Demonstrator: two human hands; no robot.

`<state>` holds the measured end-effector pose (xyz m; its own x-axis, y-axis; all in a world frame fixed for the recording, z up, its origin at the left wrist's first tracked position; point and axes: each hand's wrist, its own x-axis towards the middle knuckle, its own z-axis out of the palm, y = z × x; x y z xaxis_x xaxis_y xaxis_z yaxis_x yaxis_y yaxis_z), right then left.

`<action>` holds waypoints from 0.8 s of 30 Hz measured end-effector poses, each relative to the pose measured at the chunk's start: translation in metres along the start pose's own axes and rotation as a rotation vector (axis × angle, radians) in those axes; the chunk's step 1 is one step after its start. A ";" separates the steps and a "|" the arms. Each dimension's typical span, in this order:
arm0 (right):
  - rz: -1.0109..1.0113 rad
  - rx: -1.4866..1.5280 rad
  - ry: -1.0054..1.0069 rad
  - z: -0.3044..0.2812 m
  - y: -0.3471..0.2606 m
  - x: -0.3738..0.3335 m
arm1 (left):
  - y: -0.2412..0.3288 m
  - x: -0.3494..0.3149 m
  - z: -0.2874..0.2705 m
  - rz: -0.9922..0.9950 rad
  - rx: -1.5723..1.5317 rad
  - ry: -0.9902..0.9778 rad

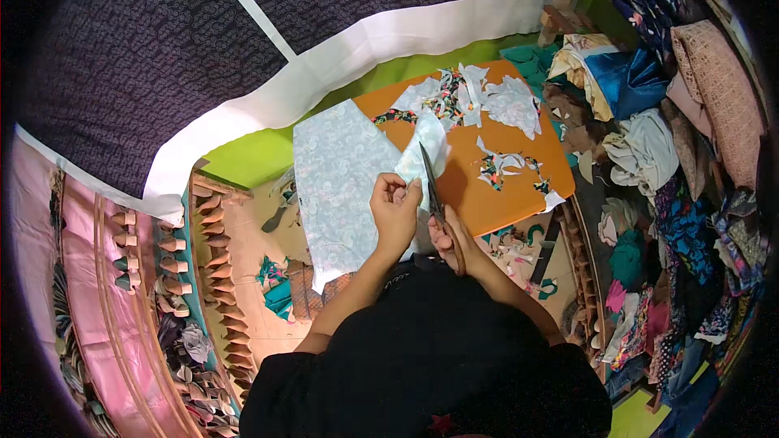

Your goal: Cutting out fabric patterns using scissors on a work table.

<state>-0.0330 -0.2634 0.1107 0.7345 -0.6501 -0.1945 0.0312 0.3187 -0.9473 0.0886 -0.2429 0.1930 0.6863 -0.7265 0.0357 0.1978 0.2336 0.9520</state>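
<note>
My left hand (395,215) pinches the lower end of a small pale fabric piece (423,136), fingers curled in. In my right hand (454,245) is a pair of dark scissors (431,185), blades pointing away from me and lying against the right part of that piece. Whether the blades are apart is hard to make out. To the left, a large pale grey patterned fabric sheet (337,182) covers that side of an orange table (479,204) and hangs over its near edge.
Floral and whitish fabric scraps (454,97) lie at the table's far side, with more scraps (499,166) at its right. Heaped cloth (641,150) fills the right side. Shoe-shaped wooden forms (219,276) line racks on the left. A dark patterned cloth (122,73) hangs at the back.
</note>
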 end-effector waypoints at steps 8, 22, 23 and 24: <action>0.228 0.187 -0.063 -0.008 -0.009 0.002 | 0.001 0.003 -0.004 -0.022 -0.007 -0.022; 0.162 0.150 -0.031 0.003 -0.021 -0.005 | 0.005 0.007 -0.009 -0.043 -0.022 -0.090; 0.129 0.155 -0.028 0.003 -0.020 -0.005 | 0.006 0.006 -0.009 -0.044 -0.029 -0.095; 0.130 0.154 -0.029 0.000 -0.018 -0.004 | 0.007 0.007 -0.009 -0.043 -0.030 -0.094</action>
<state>-0.0362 -0.2665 0.1290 0.7586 -0.5771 -0.3025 0.0371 0.5018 -0.8642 0.1007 -0.2403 0.1971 0.6082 -0.7934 0.0243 0.2477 0.2187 0.9438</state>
